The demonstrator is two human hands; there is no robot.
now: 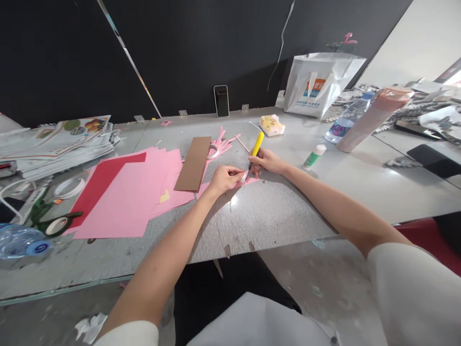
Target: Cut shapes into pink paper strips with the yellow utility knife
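In my right hand [262, 161] is a yellow-handled craft knife [258, 144], held tilted with its lower end down at a small piece of pink paper [252, 182]. The fingers of my left hand [226, 179] are pressed together around a small white object [244, 177] on that paper; what it is exactly is too small to tell. Left of my hands a brown cardboard strip [193, 163] lies partly over pink sheets. Beside it are a white tape roll [213, 152] and cut pink strips [223, 142].
Pink sheets [120, 202], a red sheet [108, 182], scissors [45, 216] and newspapers [65, 144] lie left. A glue stick [314, 157], bottle [347, 120], pink tumbler [376, 117] and white bag [319, 86] stand right. A phone [221, 101] leans at the back.
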